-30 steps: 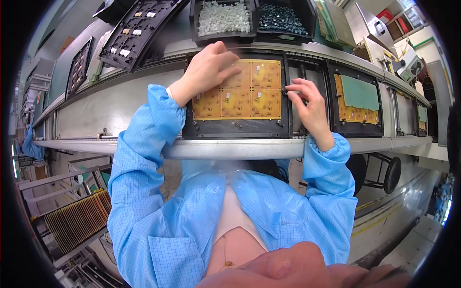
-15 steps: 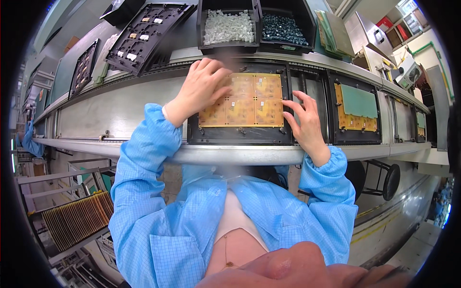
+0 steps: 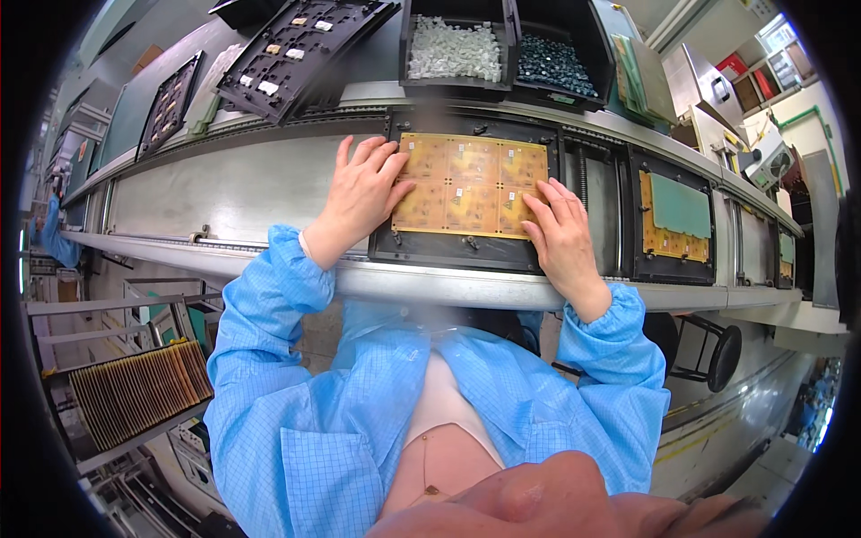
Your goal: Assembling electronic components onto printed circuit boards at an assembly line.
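The scene is crossed from left to right by a metal conveyor (image 3: 233, 184), beyond which bins and trays are carried by a grey tabletop (image 3: 369, 63). At the lower left, on the near side of the conveyor, a rack (image 3: 148, 437) is filled with a close row of thin brown sheets (image 3: 139, 394). On the conveyor, directly in front of the person, a black frame (image 3: 426, 247) is seen, and well to its right a second frame (image 3: 650, 267), whose yellow panel is partly covered by a green sheet (image 3: 679, 203). The board (image 3: 471, 184), yellow and marked off into two rows of three sections, is laid flat inside the nearer frame and bordered by its black rim. On the tabletop, a black tray (image 3: 309, 81) is tilted at the left, while two black bins are set side by side behind the nearer frame. The board is flanked by both hands. The left hand (image 3: 359, 188) is held with fingers spread, its tips placed at the board's left edge. The right hand (image 3: 565, 238) is half curled, the thumb parted from the fingers, whose tips are laid over the board's right edge near its lower corner; how firmly it is pressed cannot be told. The left bin is heaped with clear pieces (image 3: 455, 49), the right with dark pieces (image 3: 556, 67). Small clips (image 3: 473, 242) are fixed along the nearer frame's rim.
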